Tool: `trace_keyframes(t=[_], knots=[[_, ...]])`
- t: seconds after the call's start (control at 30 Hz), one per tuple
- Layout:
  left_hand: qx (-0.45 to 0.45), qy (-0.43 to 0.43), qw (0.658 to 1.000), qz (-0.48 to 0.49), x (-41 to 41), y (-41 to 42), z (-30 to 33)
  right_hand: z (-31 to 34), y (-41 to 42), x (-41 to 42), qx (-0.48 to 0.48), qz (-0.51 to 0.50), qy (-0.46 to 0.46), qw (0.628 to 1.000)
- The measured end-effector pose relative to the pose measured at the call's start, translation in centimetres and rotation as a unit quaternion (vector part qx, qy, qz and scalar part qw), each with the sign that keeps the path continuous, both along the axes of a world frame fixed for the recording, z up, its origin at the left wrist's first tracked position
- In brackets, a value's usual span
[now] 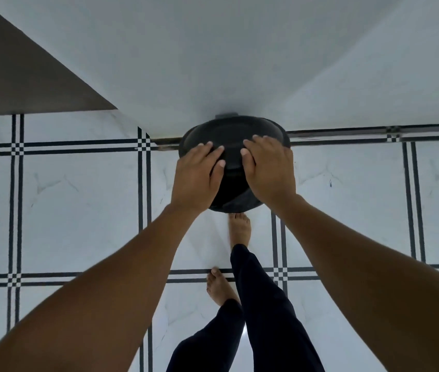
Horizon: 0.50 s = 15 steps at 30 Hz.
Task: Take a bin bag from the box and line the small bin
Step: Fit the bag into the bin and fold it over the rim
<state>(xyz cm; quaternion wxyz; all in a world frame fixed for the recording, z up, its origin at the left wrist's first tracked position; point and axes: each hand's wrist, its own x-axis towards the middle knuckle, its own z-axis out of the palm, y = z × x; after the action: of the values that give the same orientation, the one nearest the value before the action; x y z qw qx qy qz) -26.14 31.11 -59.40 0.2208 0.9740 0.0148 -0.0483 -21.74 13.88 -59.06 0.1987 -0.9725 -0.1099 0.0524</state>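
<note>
A small round black bin (233, 135) with its lid down stands on the tiled floor against a white wall. My left hand (196, 178) rests on the near left of the lid, fingers spread over its edge. My right hand (269, 167) lies on the near right of the lid, fingers curled over the rim. Between the two hands the front of the bin shows dark. Neither a bin bag nor a box is in view.
White walls (213, 63) meet in a corner behind the bin. A brown surface (11, 76) fills the upper left. The floor (78, 197) is white tile with black lines. My bare feet (239, 229) stand just before the bin.
</note>
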Motion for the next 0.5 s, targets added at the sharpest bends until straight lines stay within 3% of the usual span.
trace_keyframes(t=[0.23, 0.37, 0.5], knots=[[0.062, 0.061, 0.996, -0.005, -2.6, -1.2, -6.9, -7.7, -1.2, -2.7, -0.101, 0.048, 0.059, 0.992], [0.104, 0.115, 0.988, -0.022, -2.7, -1.2, -12.0, -12.3, -1.1, -3.6, -0.126, 0.06, 0.108, 0.984], [0.138, 0.116, 0.983, -0.032, -3.3, -1.3, -14.5, -14.8, -1.2, -4.1, -0.141, 0.062, 0.105, 0.982]])
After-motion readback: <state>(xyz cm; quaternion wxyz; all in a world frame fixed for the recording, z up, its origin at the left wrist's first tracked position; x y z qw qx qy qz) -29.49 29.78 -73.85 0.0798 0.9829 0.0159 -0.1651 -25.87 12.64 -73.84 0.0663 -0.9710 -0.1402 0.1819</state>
